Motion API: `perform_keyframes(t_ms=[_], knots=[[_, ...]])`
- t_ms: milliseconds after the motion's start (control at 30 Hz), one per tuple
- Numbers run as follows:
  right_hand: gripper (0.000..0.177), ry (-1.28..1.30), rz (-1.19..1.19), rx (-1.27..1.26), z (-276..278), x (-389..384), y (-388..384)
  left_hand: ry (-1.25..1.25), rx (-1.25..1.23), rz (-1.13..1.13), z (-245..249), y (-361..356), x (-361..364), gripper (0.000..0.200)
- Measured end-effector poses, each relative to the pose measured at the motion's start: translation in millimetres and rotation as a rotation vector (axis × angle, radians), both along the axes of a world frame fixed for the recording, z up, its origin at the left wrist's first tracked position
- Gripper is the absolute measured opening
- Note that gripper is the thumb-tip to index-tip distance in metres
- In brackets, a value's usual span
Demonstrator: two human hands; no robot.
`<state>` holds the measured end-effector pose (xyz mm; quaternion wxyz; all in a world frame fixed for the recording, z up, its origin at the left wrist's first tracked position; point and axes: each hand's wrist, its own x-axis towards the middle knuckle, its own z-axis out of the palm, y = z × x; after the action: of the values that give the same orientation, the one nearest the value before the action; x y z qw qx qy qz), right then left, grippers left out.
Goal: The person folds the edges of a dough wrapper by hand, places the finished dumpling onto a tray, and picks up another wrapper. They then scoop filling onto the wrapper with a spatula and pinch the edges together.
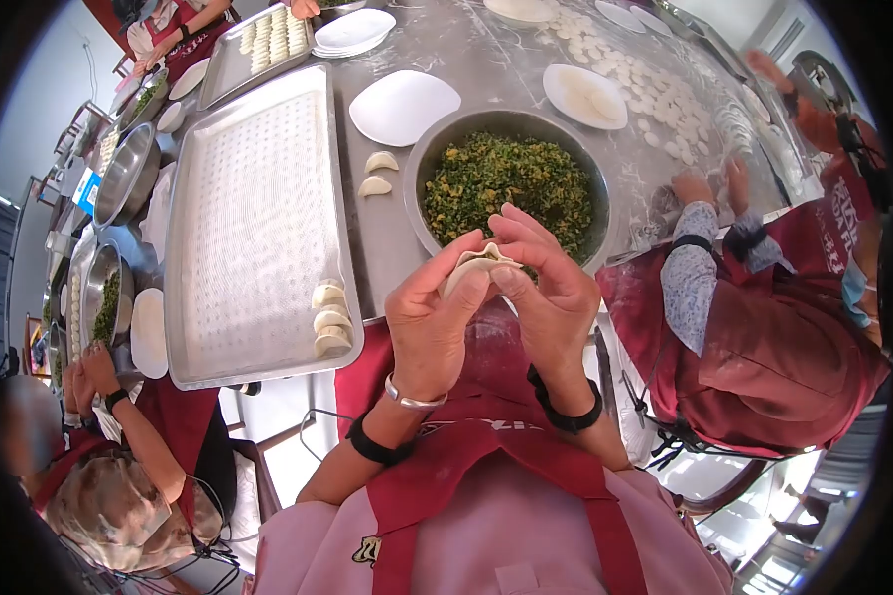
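Between my two hands is a folded dumpling with green filling showing at its top opening. My left hand grips its left side with thumb and fingers. On the right side, my right hand pinches the wrapper edge. Just behind the hands stands a steel bowl of chopped green and yellow filling. Left of the bowl, two finished dumplings lie on the metal table. A perforated tray holds several dumplings at its lower right corner.
White plates stand behind the bowl. Flat wrappers lie scattered at the back right. A co-worker is close on my right; another sits at the left. A further tray holds rows of dumplings.
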<state>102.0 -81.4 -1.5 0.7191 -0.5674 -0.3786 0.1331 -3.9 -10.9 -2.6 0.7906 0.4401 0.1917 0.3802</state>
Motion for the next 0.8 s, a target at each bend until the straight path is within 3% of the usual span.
perform_keyframes(t_ms=[300,400,500,700,800], knots=[[0.018,-0.286,0.005,0.009,1,11,-6,0.142,0.153,-0.076,8,4,-5,0.032],[0.022,-0.266,0.045,-0.027,-6,17,-10,0.064,0.039,-0.120,10,6,-5,0.033],[0.024,-0.055,0.048,-0.071,6,11,-11,0.060,0.060,-0.159,5,9,-9,0.036],[0.023,-0.204,0.107,-0.089,-1,15,-11,0.140,0.129,-0.194,8,9,-14,0.038],[0.021,-0.247,0.085,-0.068,-3,14,-9,0.297,0.260,-0.218,11,11,-14,0.038]])
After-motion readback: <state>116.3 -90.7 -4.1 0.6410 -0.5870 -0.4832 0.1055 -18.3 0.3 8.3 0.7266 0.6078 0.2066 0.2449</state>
